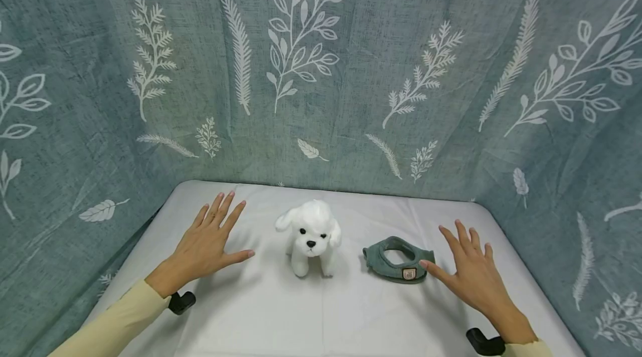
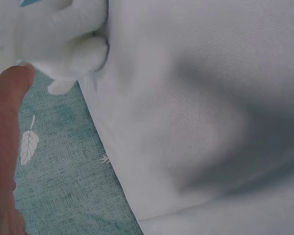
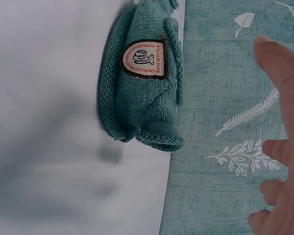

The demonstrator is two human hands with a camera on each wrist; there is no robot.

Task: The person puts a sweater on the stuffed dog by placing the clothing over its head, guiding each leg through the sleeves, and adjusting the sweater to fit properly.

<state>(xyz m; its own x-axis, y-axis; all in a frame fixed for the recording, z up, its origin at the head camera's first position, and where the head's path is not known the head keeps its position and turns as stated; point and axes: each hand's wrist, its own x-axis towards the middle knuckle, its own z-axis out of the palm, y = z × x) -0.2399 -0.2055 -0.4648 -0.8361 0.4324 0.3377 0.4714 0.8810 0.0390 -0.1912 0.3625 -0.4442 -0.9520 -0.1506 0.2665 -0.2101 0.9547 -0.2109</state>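
A white plush dog (image 1: 312,237) stands upright on the table, facing the head camera, with black eyes and nose. To its right lies a small green knitted pet sweater (image 1: 398,259), its round opening facing up and a stitched patch (image 3: 144,58) on its front. My left hand (image 1: 203,245) hovers left of the dog, fingers spread and holding nothing. On the other side, my right hand (image 1: 473,273) is spread beside the sweater, its thumb tip overlapping the sweater's edge in the head view. In the left wrist view the dog (image 2: 63,39) appears past the thumb.
The table (image 1: 281,318) has a white cover with rounded far corners. Grey-green curtains (image 1: 321,140) with white leaf prints hang behind it and at both sides. A black wrist camera mount sits under each wrist, the left one (image 1: 181,302) near the sleeve cuff.
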